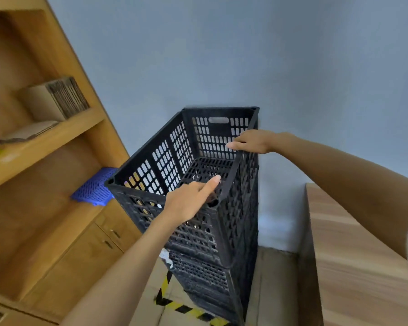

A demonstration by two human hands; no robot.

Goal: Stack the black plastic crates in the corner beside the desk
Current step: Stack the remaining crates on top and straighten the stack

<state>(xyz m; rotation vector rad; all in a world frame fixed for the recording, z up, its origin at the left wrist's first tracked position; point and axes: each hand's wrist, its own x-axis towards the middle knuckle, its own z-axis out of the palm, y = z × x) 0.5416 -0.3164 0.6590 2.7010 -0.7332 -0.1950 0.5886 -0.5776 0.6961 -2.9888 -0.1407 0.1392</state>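
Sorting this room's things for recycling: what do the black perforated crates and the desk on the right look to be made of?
The black perforated crates look like moulded hard plastic with a matte, scuffed finish: uniform slot holes and a cut-out handle. The desk shows streaky wood grain, so wood or a wood-look laminate; which one, the picture leaves open.

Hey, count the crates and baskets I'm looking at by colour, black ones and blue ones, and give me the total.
Black: 2 visible, the top crate on the lower crate
Blue: 1, the blue basket on the wooden shelf
Total: 3
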